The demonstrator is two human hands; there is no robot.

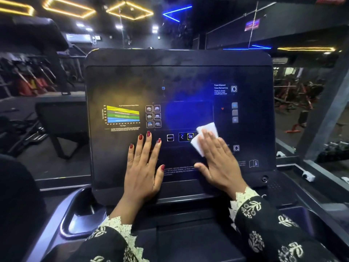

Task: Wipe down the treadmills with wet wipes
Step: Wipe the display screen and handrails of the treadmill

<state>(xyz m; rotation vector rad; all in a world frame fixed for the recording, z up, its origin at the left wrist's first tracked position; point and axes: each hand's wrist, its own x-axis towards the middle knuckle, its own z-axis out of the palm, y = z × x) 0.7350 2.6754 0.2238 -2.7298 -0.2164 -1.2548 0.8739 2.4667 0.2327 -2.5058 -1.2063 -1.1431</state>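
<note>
Wet wipe (206,129) lying under flat right hand (220,163) on treadmill console (179,82); flat left hand (143,167) bracing, 9 o'clock; needing even overlapping strokes.

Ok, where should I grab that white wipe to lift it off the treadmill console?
Probably pinch the wet wipe at the exposed corner poking out past the fingers of the right hand, coming from the upper left, by the OK button. The rest lies flat under that hand against the treadmill console.

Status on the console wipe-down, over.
Right hand flat, pressing wet wipe on treadmill console by OK button. Left hand flat alongside, holding nothing. No obstruction seen.
</note>
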